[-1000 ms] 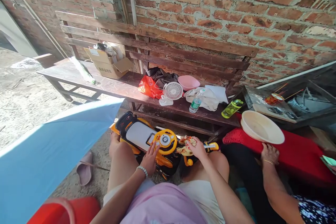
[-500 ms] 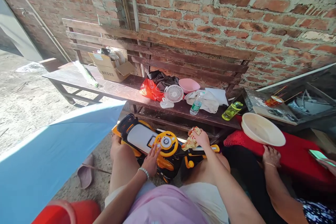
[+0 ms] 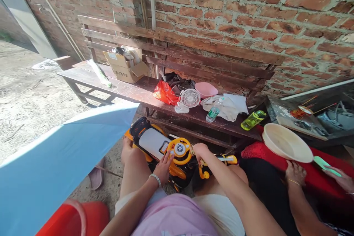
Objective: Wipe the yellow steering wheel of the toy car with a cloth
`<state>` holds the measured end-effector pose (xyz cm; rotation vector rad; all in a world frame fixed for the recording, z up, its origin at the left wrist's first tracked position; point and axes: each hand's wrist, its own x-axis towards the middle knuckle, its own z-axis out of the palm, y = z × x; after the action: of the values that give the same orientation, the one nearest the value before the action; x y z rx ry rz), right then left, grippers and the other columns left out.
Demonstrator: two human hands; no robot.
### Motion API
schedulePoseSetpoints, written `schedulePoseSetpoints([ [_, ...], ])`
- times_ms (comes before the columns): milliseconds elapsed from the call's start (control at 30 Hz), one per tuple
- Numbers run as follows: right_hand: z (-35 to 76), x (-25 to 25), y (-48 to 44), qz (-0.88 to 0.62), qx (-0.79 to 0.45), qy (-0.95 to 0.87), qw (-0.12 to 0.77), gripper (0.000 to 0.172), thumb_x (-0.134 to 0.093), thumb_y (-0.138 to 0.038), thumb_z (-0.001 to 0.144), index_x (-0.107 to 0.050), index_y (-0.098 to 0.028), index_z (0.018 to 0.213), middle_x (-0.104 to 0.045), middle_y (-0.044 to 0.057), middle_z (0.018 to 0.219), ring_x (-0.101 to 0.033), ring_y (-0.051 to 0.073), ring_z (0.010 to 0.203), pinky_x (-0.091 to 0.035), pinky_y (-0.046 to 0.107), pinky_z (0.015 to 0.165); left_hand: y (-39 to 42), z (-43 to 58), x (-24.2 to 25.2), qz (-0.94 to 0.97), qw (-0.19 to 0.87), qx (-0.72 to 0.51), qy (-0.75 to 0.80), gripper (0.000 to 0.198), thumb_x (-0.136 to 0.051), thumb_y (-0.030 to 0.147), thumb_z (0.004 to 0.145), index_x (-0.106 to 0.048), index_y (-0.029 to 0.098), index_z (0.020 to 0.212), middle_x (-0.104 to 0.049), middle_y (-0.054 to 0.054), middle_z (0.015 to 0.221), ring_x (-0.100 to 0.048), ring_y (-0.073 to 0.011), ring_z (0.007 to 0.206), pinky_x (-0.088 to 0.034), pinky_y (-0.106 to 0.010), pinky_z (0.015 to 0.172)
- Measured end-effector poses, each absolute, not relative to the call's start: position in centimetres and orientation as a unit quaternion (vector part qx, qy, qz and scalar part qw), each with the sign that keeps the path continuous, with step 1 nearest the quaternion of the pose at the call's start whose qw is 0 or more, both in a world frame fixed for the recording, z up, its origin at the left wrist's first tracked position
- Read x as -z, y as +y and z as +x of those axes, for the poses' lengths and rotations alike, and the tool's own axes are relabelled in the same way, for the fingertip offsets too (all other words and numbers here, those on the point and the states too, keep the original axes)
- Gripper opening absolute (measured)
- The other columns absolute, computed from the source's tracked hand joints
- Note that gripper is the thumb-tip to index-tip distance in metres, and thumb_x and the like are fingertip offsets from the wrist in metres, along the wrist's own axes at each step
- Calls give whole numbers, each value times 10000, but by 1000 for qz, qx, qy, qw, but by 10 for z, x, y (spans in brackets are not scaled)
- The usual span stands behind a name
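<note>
Right on the near side of the surface (image 3: 128,91), yellow ride-on toy car (image 3: 151,141), left hand (image 3: 163,169) kinda loose on its steering wheel (image 3: 180,149), right hand (image 3: 201,151) fingers bunched round mostly hidden cloth (image 3: 193,151)

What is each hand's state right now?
Left hand: open, fingers on the round yellow plastic steering wheel.
Right hand: closed on a mostly hidden, yellowish patterned cloth.

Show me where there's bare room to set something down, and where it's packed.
The wooden bench has a bare patch in front of the cardboard box, left of the red plastic bag. A smaller one lies along the front edge between the water bottle and the yellow-green bottle. It's crowded around the white fan and yellow steering wheel.
</note>
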<state>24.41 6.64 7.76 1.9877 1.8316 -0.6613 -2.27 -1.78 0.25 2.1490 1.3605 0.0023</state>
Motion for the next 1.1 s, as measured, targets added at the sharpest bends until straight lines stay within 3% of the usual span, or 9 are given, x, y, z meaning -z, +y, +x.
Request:
schedulePoseSetpoints([
  [133, 251, -75, 69, 698, 225, 656, 179, 523, -1021, -164, 432, -836, -213, 919, -847, 120, 1079, -800, 341, 1118, -610, 339, 939, -17, -22, -5, 809, 291, 18, 511, 1094, -504, 2, 795, -153, 282, 1793, 4, -60, 1875, -185, -347, 1712, -405, -541, 1297],
  [233, 256, -75, 69, 705, 224, 650, 173, 532, -979, -88, 480, -835, -191, 981, -834, 153, 1173, -790, 350, 1153, -601, 329, 932, -17, -21, -11, 805, 292, 41, 515, 1088, -498, -10, 797, -163, 278, 1792, 25, -64, 1874, -212, -364, 1703, -414, -542, 1288],
  [467, 264, -74, 68, 753, 185, 623, 102, 484, -833, -132, 769, -760, -167, 1246, -732, 207, 1363, -755, 325, 1211, -566, 346, 935, -17, -20, -16, 801, 296, 39, 519, 1053, -485, -21, 805, -222, 264, 1784, 0, -61, 1878, -211, -352, 1704, -400, -531, 1302],
  [667, 318, -83, 58, 800, 164, 576, 29, 364, -709, -239, 896, -722, -215, 1259, -744, 130, 1311, -755, 245, 1149, -529, 277, 851, -17, -21, -9, 796, 312, 24, 517, 1061, -501, -15, 791, -220, 235, 1783, 35, -69, 1875, -194, -352, 1708, -404, -532, 1303],
  [900, 369, -58, 1, 817, 202, 488, -231, 276, -698, -336, 834, -733, -228, 1085, -812, 56, 1046, -766, 229, 938, -561, 306, 838, -18, -21, 6, 808, 303, -14, 505, 1026, -535, 10, 789, -258, 157, 1766, 8, -146, 1870, -240, -374, 1691, -345, -558, 1335],
  [967, 357, -39, -22, 791, 191, 527, -245, 259, -687, -289, 787, -744, -223, 1031, -805, 67, 1069, -752, 243, 982, -560, 329, 894, -19, -22, 12, 808, 302, -30, 505, 1018, -537, 27, 795, -260, 157, 1766, 10, -150, 1869, -255, -384, 1685, -342, -575, 1334],
  [1100, 332, -20, -48, 783, 107, 573, -219, 374, -610, -239, 832, -753, -243, 1178, -773, 82, 1222, -681, 279, 1168, -509, 391, 1017, -19, -25, 15, 812, 304, -33, 498, 1009, -533, 42, 800, -269, 169, 1765, -5, -144, 1871, -266, -389, 1679, -351, -589, 1325],
])
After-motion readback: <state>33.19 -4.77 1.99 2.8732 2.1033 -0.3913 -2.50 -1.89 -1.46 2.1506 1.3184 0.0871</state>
